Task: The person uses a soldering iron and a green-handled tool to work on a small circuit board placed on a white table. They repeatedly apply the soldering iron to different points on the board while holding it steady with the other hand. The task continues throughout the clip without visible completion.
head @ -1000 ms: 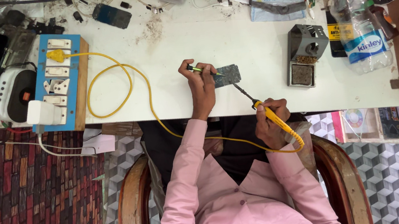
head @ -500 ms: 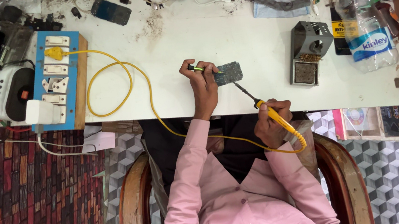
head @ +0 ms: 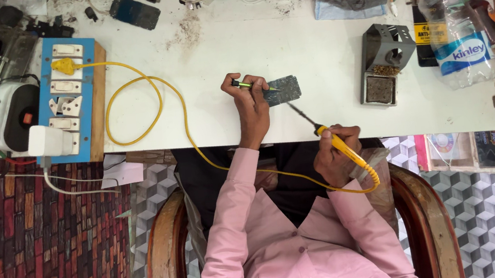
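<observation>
A small dark grey circuit board point(head: 283, 89) lies flat on the white table point(head: 311, 45), near its front edge. The left hand point(head: 249, 95) rests at the board's left end, fingers pinched together on a thin green-handled tool point(head: 241, 85) whose tip meets the board. The right hand point(head: 336, 154) sits just off the table edge, fingers wrapped tight around a yellow-handled soldering iron point(head: 335, 141); its dark tip points up toward the board, close but apart from it. A yellow cord point(head: 131, 96) loops left to a blue switchboard point(head: 69, 97). A grey metal iron stand point(head: 384, 61) and a clear plastic bottle point(head: 457, 40) stand to the right.
</observation>
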